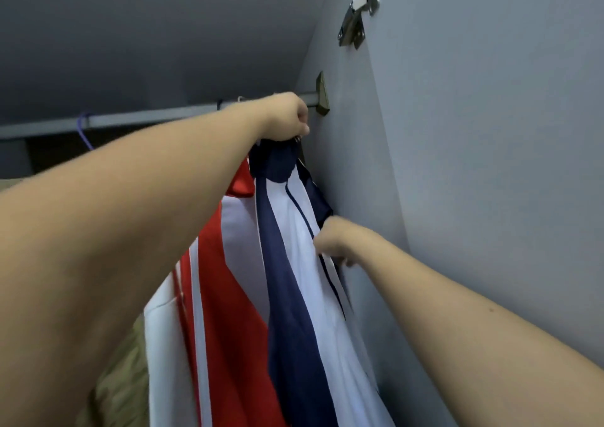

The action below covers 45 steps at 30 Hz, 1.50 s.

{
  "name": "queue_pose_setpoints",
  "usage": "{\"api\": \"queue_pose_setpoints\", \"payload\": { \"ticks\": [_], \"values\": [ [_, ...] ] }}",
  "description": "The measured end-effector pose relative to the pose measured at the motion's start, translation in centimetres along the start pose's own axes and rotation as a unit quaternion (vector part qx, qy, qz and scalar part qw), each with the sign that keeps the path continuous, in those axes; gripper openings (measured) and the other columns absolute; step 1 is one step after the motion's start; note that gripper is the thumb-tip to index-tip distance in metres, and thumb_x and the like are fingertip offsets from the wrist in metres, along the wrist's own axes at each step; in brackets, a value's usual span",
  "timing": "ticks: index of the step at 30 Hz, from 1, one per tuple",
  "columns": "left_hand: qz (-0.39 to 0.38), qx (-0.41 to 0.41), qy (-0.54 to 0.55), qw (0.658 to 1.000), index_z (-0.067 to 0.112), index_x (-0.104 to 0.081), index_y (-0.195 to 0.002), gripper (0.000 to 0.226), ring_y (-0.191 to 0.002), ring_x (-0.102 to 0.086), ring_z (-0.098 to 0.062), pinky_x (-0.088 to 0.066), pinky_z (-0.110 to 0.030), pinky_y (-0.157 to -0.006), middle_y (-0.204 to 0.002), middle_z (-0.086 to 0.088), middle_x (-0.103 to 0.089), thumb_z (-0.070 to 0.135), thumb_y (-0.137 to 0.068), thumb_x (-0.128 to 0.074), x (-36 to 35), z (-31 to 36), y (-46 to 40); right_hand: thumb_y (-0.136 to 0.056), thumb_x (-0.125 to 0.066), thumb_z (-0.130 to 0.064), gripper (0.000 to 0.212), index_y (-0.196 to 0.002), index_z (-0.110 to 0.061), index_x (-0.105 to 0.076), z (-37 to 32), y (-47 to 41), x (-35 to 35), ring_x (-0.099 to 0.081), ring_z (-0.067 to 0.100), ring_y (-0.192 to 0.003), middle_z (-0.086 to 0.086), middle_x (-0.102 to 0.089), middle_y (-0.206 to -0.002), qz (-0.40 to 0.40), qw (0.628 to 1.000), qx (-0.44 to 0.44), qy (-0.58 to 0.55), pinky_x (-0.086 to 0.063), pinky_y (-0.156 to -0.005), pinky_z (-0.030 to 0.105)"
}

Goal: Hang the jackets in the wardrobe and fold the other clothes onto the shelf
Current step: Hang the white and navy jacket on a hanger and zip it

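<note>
Head view: left hand point(287, 117) fingers grip navy jacket point(294, 296) collar; right hand point(336, 240) fingers pinch its front.

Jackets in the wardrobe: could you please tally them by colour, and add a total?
Navy and white jacket: 1
Red and white jacket: 1
Total: 2
</note>
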<state>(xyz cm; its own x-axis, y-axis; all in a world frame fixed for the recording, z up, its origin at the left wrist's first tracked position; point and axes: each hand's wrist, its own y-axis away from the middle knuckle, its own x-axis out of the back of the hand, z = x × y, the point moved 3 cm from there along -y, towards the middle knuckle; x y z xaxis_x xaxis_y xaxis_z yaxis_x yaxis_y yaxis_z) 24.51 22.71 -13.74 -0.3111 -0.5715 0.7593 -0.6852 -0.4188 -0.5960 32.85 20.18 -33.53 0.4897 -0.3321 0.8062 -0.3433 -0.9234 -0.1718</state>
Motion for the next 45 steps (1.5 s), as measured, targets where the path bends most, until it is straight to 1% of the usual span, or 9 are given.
{"api": "queue_pose_setpoints", "payload": {
  "ticks": [2, 7, 11, 15, 18, 21, 31, 38, 45],
  "values": [
    [0.015, -0.006, 0.073, 0.997, 0.016, -0.064, -0.091, 0.009, -0.085, -0.057, -0.021, -0.038, -0.028, -0.065, -0.089, -0.001, -0.063, 0.024, -0.093, -0.061, -0.7, -0.3, 0.6, -0.084, -0.037, 0.001, 0.02, -0.068, -0.011, -0.036, -1.5, -0.5, 2.1, -0.03, 0.021, -0.054, 0.006, -0.037, -0.065, 0.118, 0.977, 0.063, -0.166, -0.026, -0.049, 0.025],
    [0.004, 0.066, 0.182, 0.981, 0.015, -0.066, -0.084, 0.018, -0.074, -0.055, -0.018, -0.04, -0.029, -0.064, -0.078, 0.003, -0.063, 0.033, -0.086, -0.067, -0.1, -3.1, 2.7, -0.087, -0.047, -0.019, 0.012, -0.093, -0.021, -0.057, -4.2, -0.6, 2.8, -0.051, 0.016, -0.078, -0.008, -0.056, -0.087, 0.208, 0.922, 0.171, -0.278, -0.037, -0.056, 0.026],
    [-0.076, 0.068, 0.154, 0.983, 0.018, -0.072, -0.069, 0.018, -0.07, -0.058, -0.015, -0.043, -0.03, -0.069, -0.073, 0.007, -0.069, 0.029, -0.084, -0.071, 0.3, -5.3, 5.7, -0.084, -0.049, -0.022, 0.005, -0.087, -0.022, -0.053, -3.6, -1.4, 2.5, -0.052, 0.013, -0.078, -0.006, -0.059, -0.089, 0.195, 0.907, 0.202, -0.312, -0.04, -0.066, 0.028],
    [-0.091, -0.001, 0.161, 0.983, 0.017, -0.061, -0.096, 0.012, -0.08, -0.053, -0.014, -0.043, -0.022, -0.071, -0.088, 0.002, -0.061, 0.01, -0.087, -0.066, -1.1, -4.3, 6.6, -0.083, -0.051, -0.049, 0.03, -0.079, -0.02, -0.044, -2.6, -0.5, 1.8, -0.048, 0.009, -0.058, -0.005, -0.05, -0.071, 0.107, 0.903, 0.209, -0.359, -0.038, -0.059, 0.025],
    [-0.115, 0.006, 0.196, 0.974, 0.017, -0.053, -0.12, 0.036, -0.097, -0.055, -0.016, -0.045, -0.029, -0.085, -0.106, 0.0, -0.06, 0.001, -0.087, -0.06, -1.8, -3.0, 5.5, -0.07, -0.047, -0.077, 0.059, -0.08, -0.02, -0.046, -2.3, 1.0, 1.3, -0.055, 0.009, -0.055, -0.004, -0.055, -0.065, 0.1, 0.929, 0.222, -0.278, -0.041, -0.059, 0.025],
    [-0.115, -0.02, 0.153, 0.981, 0.017, -0.063, -0.092, 0.008, -0.091, -0.052, -0.016, -0.041, -0.031, -0.082, -0.099, -0.003, -0.059, 0.011, -0.092, -0.059, -1.7, -2.3, 4.5, -0.066, -0.05, -0.082, 0.066, -0.079, -0.017, -0.051, -2.5, 2.1, 2.3, -0.056, 0.01, -0.054, -0.004, -0.059, -0.062, 0.122, 0.923, 0.237, -0.279, -0.044, -0.056, 0.024],
    [0.062, 0.016, 0.115, 0.991, 0.017, -0.05, -0.094, 0.007, -0.091, -0.048, -0.02, -0.031, -0.028, -0.075, -0.099, -0.003, -0.056, 0.017, -0.1, -0.047, -2.1, -3.9, 1.9, -0.091, -0.047, -0.032, 0.041, -0.056, -0.015, -0.035, -6.0, 3.8, 4.8, -0.047, 0.029, -0.059, 0.002, -0.046, -0.057, 0.259, 0.939, 0.223, -0.046, -0.035, -0.051, 0.03],
    [0.112, 0.078, 0.02, 0.99, 0.021, -0.059, -0.104, 0.013, -0.11, -0.051, -0.037, -0.038, -0.042, -0.087, -0.12, -0.013, -0.052, 0.021, -0.097, -0.048, -2.3, -6.5, -1.7, -0.085, -0.049, -0.036, 0.03, -0.065, -0.015, -0.042, -7.9, 2.7, 8.0, -0.061, 0.021, -0.048, 0.001, -0.055, -0.058, 0.148, 0.982, 0.109, 0.047, -0.039, -0.052, 0.025],
    [-0.127, 0.037, 0.284, 0.95, 0.018, -0.053, -0.072, 0.024, -0.059, -0.051, -0.017, -0.046, -0.029, -0.06, -0.068, -0.001, -0.054, 0.009, -0.094, -0.059, -2.6, -6.7, -4.0, -0.09, -0.056, -0.042, 0.034, -0.072, -0.014, -0.047, -10.0, -0.8, 12.2, -0.053, 0.026, -0.079, 0.005, -0.054, -0.083, 0.008, 0.997, 0.003, 0.079, -0.035, -0.053, 0.027]
  ]
}}
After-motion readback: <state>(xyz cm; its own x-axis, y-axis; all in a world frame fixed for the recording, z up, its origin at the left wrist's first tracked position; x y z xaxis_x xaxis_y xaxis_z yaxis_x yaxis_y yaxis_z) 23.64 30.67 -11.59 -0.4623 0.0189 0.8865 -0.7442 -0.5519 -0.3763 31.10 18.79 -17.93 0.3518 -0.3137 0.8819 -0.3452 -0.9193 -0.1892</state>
